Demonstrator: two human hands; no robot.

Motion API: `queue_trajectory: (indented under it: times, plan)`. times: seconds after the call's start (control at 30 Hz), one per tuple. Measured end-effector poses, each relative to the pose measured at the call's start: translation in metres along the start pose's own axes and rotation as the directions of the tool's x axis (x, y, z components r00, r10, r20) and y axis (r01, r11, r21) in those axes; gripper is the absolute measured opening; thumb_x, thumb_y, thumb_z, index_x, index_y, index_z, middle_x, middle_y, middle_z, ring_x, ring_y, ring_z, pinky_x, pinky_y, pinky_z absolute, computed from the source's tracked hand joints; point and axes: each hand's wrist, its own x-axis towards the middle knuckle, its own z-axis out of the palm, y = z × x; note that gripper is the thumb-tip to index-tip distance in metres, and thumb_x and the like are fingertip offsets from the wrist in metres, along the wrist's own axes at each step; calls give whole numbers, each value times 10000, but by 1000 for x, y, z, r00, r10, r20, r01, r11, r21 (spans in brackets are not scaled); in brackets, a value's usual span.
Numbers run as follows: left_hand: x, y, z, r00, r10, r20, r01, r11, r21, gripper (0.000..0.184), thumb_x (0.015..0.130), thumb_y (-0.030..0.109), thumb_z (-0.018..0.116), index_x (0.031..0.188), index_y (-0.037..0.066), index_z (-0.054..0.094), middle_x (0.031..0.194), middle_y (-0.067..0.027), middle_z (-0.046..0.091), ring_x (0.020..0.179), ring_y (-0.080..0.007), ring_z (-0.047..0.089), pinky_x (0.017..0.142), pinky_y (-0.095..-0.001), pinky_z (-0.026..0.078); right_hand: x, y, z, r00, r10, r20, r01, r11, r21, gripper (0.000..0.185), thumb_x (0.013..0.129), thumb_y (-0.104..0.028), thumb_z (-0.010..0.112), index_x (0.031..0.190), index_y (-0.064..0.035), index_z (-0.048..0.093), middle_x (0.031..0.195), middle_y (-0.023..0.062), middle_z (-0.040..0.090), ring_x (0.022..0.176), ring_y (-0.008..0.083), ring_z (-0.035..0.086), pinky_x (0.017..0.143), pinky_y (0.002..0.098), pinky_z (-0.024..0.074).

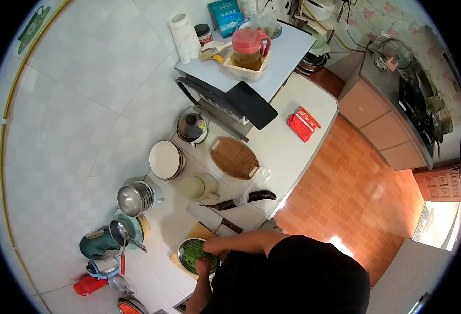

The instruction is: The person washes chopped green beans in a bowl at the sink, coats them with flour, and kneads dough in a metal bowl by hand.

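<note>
A metal bowl [183, 261] of cut green stalks [193, 252] rests on a wooden cutting board [199, 231] at the counter's edge. Over the bowl's near side, my right hand [212, 246] is closed, with its fingertips down at the greens. Just below it in the picture, my left hand [203, 265] is also closed, held close to the right one above the stalks. Both seem to grip green stalks, though the fingers hide most of what they hold. A cleaver [231, 226] with a dark handle lies flat beside the board.
A dark eggplant [246, 200] in thin plastic lies past the cleaver, near a pale green pitcher [193, 187] and wicker basket [234, 158]. Stacked plates [164, 159], metal bowls [131, 200] and a ladle-like pan [119, 233] line the wall. A red packet [304, 124] sits farther along.
</note>
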Motion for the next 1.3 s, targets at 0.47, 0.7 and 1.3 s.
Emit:
queue_trajectory:
  times: [0.47, 0.7, 1.3]
  plan:
    - [-3, 8, 1, 997, -78, 2, 78, 991, -110, 221, 723, 185, 636, 698, -32, 662, 666, -259, 627, 667, -428, 656, 632, -495, 504, -3, -2, 1, 996, 60, -65, -54, 995, 83, 202, 694, -36, 649, 883, -15, 720, 883, 213, 691, 869, 384, 676, 726, 480, 546]
    - [-7, 11, -1, 992, 70, -104, -69, 998, 13, 263, 761, 185, 624, 629, -42, 622, 531, -163, 586, 536, -251, 640, 519, -427, 467, -8, -6, -16, 999, 16, 34, -16, 1000, 7, 197, 672, -21, 669, 857, 19, 722, 834, 222, 685, 824, 385, 678, 695, 476, 548]
    - [4, -7, 17, 990, 61, -126, -62, 998, -4, 222, 719, 176, 627, 626, -25, 637, 570, -204, 593, 595, -347, 651, 564, -459, 497, 1, 1, 4, 998, 36, -52, -34, 999, 35, 174, 680, -69, 669, 835, -10, 724, 844, 204, 691, 853, 381, 674, 734, 467, 543]
